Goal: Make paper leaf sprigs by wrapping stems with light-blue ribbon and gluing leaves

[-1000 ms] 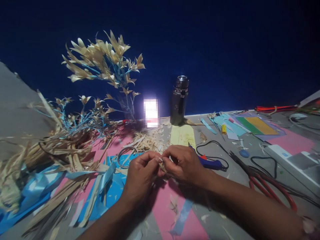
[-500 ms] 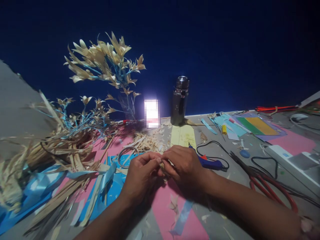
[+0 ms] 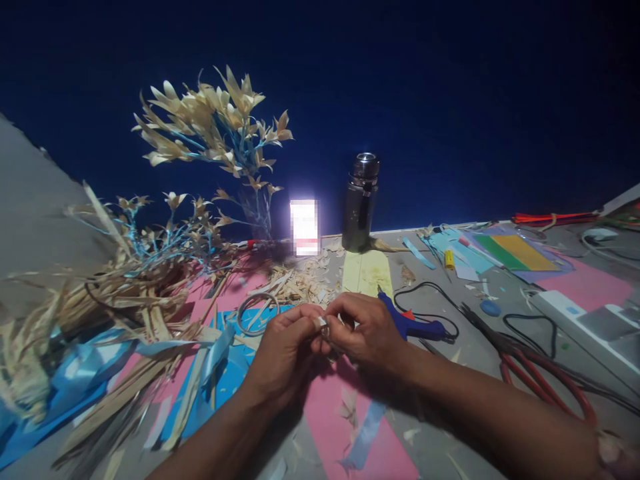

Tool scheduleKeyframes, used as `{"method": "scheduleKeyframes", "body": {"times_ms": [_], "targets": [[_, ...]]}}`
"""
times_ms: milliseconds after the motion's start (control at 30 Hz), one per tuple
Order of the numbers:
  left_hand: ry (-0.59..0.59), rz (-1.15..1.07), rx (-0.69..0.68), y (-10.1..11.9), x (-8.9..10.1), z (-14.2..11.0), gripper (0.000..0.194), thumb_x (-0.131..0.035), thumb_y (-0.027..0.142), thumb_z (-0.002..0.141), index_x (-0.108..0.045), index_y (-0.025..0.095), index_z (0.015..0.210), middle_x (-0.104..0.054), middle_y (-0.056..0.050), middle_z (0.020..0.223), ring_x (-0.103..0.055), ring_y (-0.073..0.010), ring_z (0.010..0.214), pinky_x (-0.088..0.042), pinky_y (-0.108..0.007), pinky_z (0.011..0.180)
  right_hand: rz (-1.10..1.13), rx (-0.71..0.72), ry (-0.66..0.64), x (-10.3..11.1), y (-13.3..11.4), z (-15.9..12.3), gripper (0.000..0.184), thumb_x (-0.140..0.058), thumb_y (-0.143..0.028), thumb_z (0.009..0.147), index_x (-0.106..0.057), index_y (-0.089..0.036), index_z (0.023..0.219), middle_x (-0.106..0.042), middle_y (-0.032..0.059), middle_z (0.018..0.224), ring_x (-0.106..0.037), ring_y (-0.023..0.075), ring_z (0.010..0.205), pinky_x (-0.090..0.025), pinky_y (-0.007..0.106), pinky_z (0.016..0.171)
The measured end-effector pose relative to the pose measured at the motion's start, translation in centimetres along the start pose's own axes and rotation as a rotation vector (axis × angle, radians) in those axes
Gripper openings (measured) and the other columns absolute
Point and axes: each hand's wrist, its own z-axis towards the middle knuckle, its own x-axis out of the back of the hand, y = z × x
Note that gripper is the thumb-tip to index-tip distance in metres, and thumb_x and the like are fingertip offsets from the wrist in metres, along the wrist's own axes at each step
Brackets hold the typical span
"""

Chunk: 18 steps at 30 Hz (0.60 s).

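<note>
My left hand (image 3: pixel 290 347) and my right hand (image 3: pixel 363 330) meet over the pink sheet (image 3: pixel 335 413), thumbs and fingertips closed on a small pale husk piece (image 3: pixel 321 323). My fingers cover most of it, so its full shape is hidden. Just beyond my right hand lies a blue glue gun (image 3: pixel 417 327) with a black cord. A roll of tape (image 3: pixel 257 315) rests by my left hand on a blue sheet (image 3: pixel 233 360). Husk flowers on blue stems (image 3: pixel 220 127) stand at the back left.
Dried husk strips (image 3: pixel 135 313) and blue ribbon (image 3: pixel 90 363) heap up on the left. A dark flask (image 3: pixel 360 207) stands at the back, beside a glowing blurred patch (image 3: pixel 305 227). Red-handled scissors (image 3: pixel 535 370) and a white power strip (image 3: pixel 590 333) lie on the right.
Both hands stay together in the same place. The fingers of my right hand have shifted around the husk piece, and a little more of its pale end shows between the fingertips.
</note>
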Motion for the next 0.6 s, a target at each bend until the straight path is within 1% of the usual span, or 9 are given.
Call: {"method": "scheduleKeyframes", "body": {"times_ms": [67, 133, 200, 300, 367, 433, 533, 600], "targets": [[0.000, 0.000, -0.004, -0.1, 0.0, 0.0, 0.012, -0.074, 0.015, 0.066, -0.067, 0.014, 0.056, -0.057, 0.001, 0.046, -0.055, -0.0097, 0.047, -0.048, -0.020, 0.053, 0.136, -0.146, -0.027, 0.1, -0.2, 0.1, 0.012, -0.060, -0.014, 0.083, -0.065, -0.019, 0.074, -0.067, -0.0010, 0.062, -0.061, 0.0127, 0.057, -0.042, 0.024, 0.058], [0.006, 0.002, -0.015, -0.2, 0.0, 0.0, 0.011, -0.074, 0.015, 0.067, -0.067, 0.013, 0.058, -0.057, 0.001, 0.046, -0.055, -0.0097, 0.047, -0.049, -0.020, 0.055, 0.300, -0.309, -0.070, 0.2, -0.4, 0.2, 0.010, -0.058, -0.016, 0.083, -0.064, -0.019, 0.076, -0.066, -0.0017, 0.060, -0.062, 0.0134, 0.054, -0.043, 0.024, 0.054], [0.022, -0.001, -0.024, -0.2, 0.0, 0.0, 0.009, -0.074, 0.015, 0.067, -0.067, 0.013, 0.061, -0.057, 0.002, 0.045, -0.055, -0.0096, 0.047, -0.050, -0.020, 0.055, 0.434, -0.414, -0.103, 0.3, -0.5, 0.4, 0.009, -0.058, -0.022, 0.085, -0.063, -0.019, 0.077, -0.063, -0.0027, 0.057, -0.061, 0.0138, 0.051, -0.042, 0.023, 0.049], [0.040, 0.009, -0.016, -0.1, 0.1, 0.0, 0.006, -0.073, 0.018, 0.069, -0.067, 0.015, 0.067, -0.057, 0.002, 0.046, -0.055, -0.0125, 0.046, -0.051, -0.024, 0.050, 0.518, -0.455, -0.079, 0.6, -0.5, 0.7, 0.013, -0.063, -0.030, 0.085, -0.064, -0.019, 0.077, -0.060, -0.0030, 0.057, -0.059, 0.0134, 0.052, -0.042, 0.023, 0.048], [0.030, 0.033, 0.000, -0.2, 0.3, 0.0, 0.008, -0.072, 0.019, 0.070, -0.065, 0.016, 0.068, -0.060, 0.000, 0.048, -0.055, -0.0152, 0.045, -0.051, -0.027, 0.045, 0.536, -0.468, -0.030, 0.6, -0.4, 0.9, 0.014, -0.065, -0.030, 0.083, -0.065, -0.019, 0.075, -0.062, -0.0019, 0.060, -0.059, 0.0137, 0.056, -0.045, 0.025, 0.053], [0.010, 0.063, 0.015, -0.1, 0.4, -0.1, 0.009, -0.071, 0.020, 0.072, -0.063, 0.017, 0.068, -0.062, -0.001, 0.048, -0.053, -0.0152, 0.042, -0.049, -0.027, 0.042, 0.578, -0.490, -0.008, 0.6, -0.3, 1.2, 0.014, -0.065, -0.029, 0.082, -0.065, -0.018, 0.074, -0.065, -0.0003, 0.065, -0.061, 0.0147, 0.062, -0.048, 0.027, 0.060], [-0.010, 0.101, 0.017, 0.0, 0.5, -0.3, 0.009, -0.071, 0.019, 0.074, -0.064, 0.017, 0.070, -0.063, -0.003, 0.048, -0.053, -0.0133, 0.041, -0.048, -0.025, 0.044, 0.651, -0.508, -0.029, 0.6, 0.0, 1.4, 0.013, -0.066, -0.029, 0.081, -0.066, -0.017, 0.075, -0.068, 0.0011, 0.070, -0.063, 0.0152, 0.068, -0.050, 0.028, 0.067], [-0.008, 0.108, 0.007, 0.2, 0.5, -0.3, 0.012, -0.071, 0.025, 0.076, -0.064, 0.017, 0.072, -0.066, -0.003, 0.054, -0.057, -0.0148, 0.044, -0.052, -0.028, 0.046, 0.666, -0.503, -0.050, 0.7, 0.2, 1.5, 0.015, -0.066, -0.030, 0.082, -0.066, -0.017, 0.076, -0.069, 0.0016, 0.071, -0.063, 0.0156, 0.069, -0.050, 0.028, 0.069]]}}
